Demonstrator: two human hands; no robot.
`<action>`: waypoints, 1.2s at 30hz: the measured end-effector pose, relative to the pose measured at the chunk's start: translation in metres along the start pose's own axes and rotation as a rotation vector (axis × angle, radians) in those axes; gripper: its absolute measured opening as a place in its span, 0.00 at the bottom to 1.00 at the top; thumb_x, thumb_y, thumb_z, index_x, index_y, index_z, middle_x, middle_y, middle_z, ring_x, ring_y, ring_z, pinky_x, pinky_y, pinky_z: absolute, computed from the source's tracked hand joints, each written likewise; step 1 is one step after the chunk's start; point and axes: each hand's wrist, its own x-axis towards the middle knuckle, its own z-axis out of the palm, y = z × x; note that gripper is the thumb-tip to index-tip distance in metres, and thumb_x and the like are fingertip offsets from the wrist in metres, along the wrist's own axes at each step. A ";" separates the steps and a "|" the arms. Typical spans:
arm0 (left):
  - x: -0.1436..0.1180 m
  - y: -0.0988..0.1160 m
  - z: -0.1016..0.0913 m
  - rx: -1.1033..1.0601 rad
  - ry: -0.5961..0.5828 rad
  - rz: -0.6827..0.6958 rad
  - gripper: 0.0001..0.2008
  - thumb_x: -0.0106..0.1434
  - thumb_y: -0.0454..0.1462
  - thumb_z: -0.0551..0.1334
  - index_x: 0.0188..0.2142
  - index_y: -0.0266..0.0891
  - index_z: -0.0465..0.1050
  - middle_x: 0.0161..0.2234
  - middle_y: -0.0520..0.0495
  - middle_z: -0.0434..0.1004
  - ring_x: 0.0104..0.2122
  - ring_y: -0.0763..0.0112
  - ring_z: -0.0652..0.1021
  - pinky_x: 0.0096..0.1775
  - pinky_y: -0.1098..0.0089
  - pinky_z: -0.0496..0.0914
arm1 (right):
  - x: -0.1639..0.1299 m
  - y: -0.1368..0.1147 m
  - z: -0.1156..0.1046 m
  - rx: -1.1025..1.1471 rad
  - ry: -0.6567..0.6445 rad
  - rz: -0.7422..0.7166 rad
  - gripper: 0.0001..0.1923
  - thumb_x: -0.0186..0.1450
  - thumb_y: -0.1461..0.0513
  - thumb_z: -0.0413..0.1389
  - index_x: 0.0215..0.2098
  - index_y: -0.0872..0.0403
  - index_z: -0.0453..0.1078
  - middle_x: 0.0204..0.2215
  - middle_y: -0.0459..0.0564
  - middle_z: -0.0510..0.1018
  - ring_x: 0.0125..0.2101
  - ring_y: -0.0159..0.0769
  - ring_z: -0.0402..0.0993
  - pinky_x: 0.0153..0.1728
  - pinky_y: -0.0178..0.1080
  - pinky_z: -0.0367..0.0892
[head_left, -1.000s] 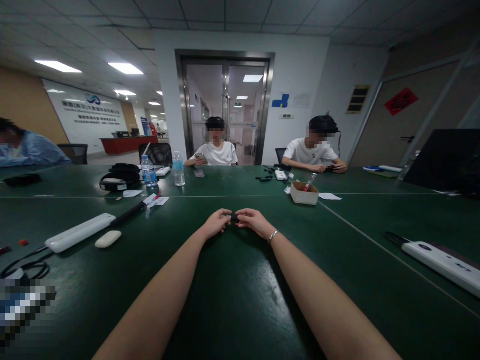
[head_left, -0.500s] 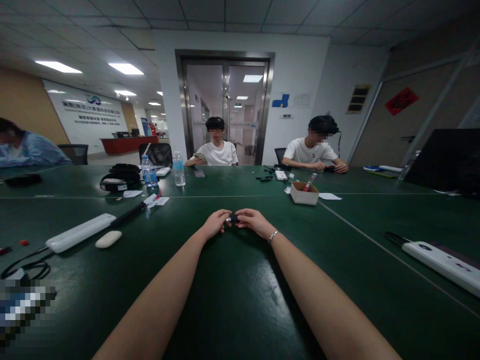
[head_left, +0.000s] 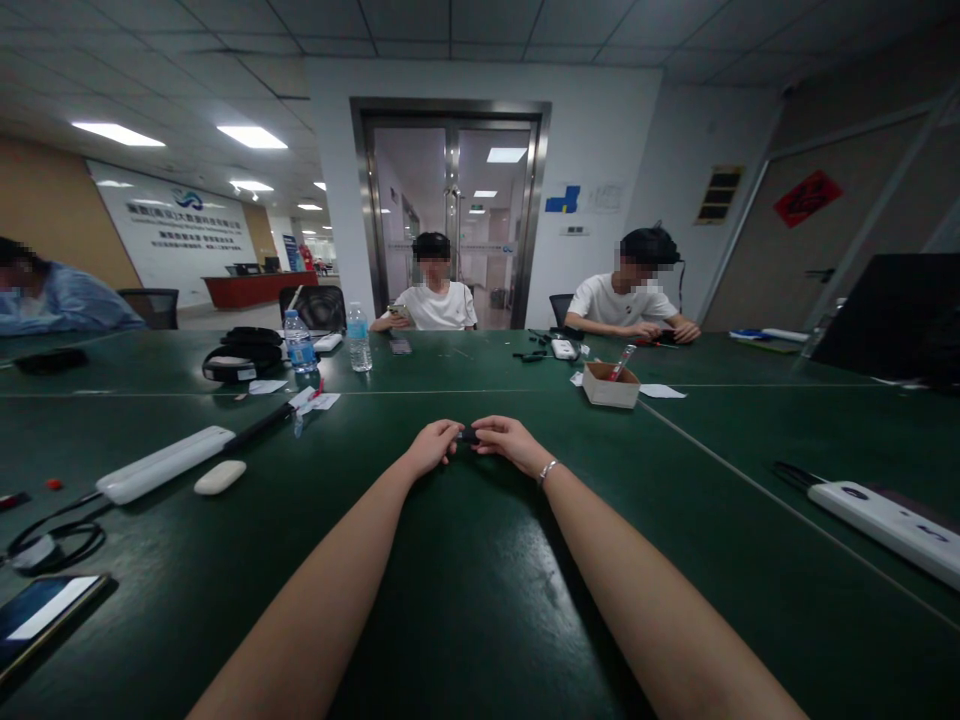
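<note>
Both my arms stretch out over a dark green table. My left hand and my right hand meet at the table's middle and pinch a small black object between their fingertips. The object is mostly hidden by the fingers, so its shape is unclear. A thin bracelet circles my right wrist.
A white power strip and a white oval case lie at left, a phone at the near left. Another power strip lies at right. A cardboard box, two water bottles and three seated people are farther back.
My hands stay together on the small black object; its pale end showed briefly half a second ago and is covered again. The view shifted slightly.
</note>
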 end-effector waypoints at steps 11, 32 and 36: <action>0.001 -0.002 0.000 -0.022 -0.009 0.023 0.16 0.61 0.42 0.51 0.44 0.36 0.67 0.25 0.51 0.64 0.20 0.79 0.65 0.20 0.79 0.62 | 0.001 0.002 -0.001 -0.005 0.007 -0.008 0.08 0.58 0.72 0.56 0.36 0.60 0.69 0.30 0.50 0.76 0.28 0.30 0.75 0.27 0.28 0.74; 0.000 -0.001 0.000 -0.045 -0.001 0.024 0.16 0.61 0.41 0.52 0.43 0.34 0.68 0.24 0.51 0.65 0.20 0.80 0.65 0.20 0.79 0.61 | 0.001 0.001 -0.001 -0.019 0.000 0.002 0.08 0.59 0.71 0.56 0.37 0.60 0.69 0.30 0.51 0.76 0.28 0.30 0.76 0.28 0.28 0.74; 0.001 -0.003 -0.001 -0.039 -0.028 0.031 0.17 0.61 0.42 0.51 0.43 0.33 0.68 0.23 0.51 0.65 0.18 0.80 0.64 0.20 0.79 0.61 | 0.002 0.003 -0.002 -0.027 -0.009 0.000 0.08 0.59 0.71 0.56 0.38 0.60 0.69 0.30 0.51 0.76 0.29 0.31 0.76 0.29 0.29 0.74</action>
